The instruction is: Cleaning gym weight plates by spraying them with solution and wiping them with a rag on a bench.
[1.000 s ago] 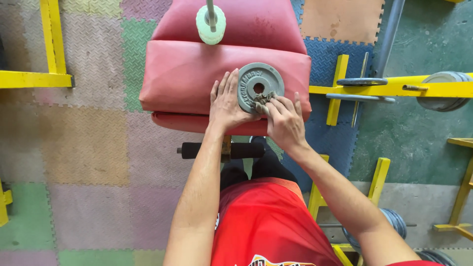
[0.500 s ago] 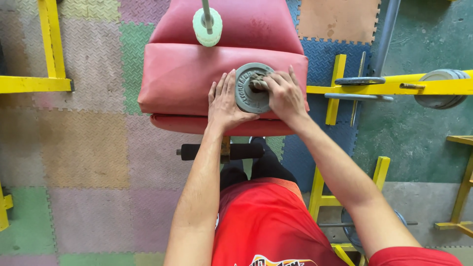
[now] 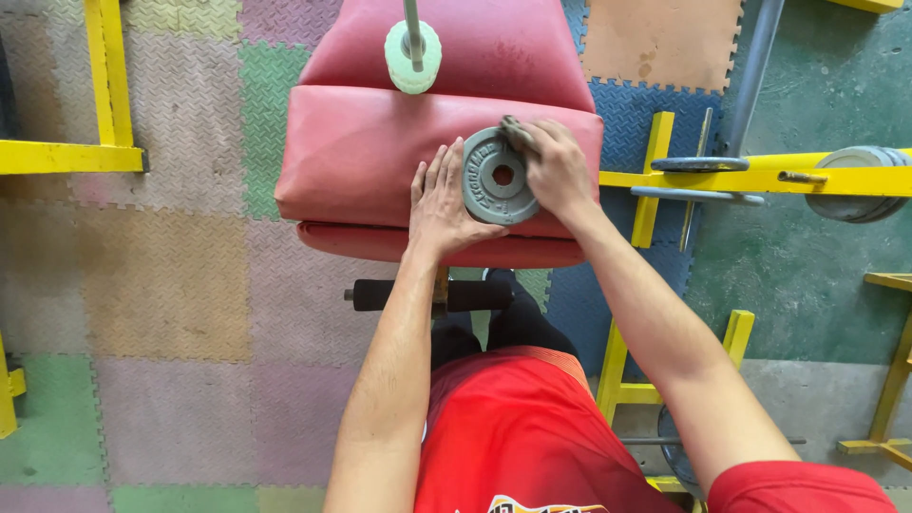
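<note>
A small grey weight plate (image 3: 498, 177) lies flat on the red padded bench (image 3: 370, 152), near the bench's front edge and toward its right side, its round centre hole facing up. The person's left hand (image 3: 443, 204) rests flat against the plate's left rim, fingers straight and spread on the red pad, palm down; its grip is open, closing on nothing, only steadying the plate from the side. The right hand (image 3: 558, 169) sits over the plate's upper right edge, its grip closed around a small grey rag (image 3: 516, 132), which is pressed onto the plate's top rim. Both forearms reach forward from a red shirt (image 3: 518, 432) at the bottom of the view.

Further back on the bench, a pale green disc (image 3: 413, 55) sits on a thin metal bar (image 3: 411, 21), well apart from the plate. Below the bench's front edge a black foam roller (image 3: 380, 295) crosses sideways. To the right, a yellow metal rack (image 3: 760, 173) carries a dark plate lying flat and a larger grey plate (image 3: 860, 180) at its far end. Another yellow frame (image 3: 104, 90) stands to the left. The floor is covered in interlocking foam mats (image 3: 161, 285) in faded pink, green and tan, with bare green concrete (image 3: 817, 275) on the right.
</note>
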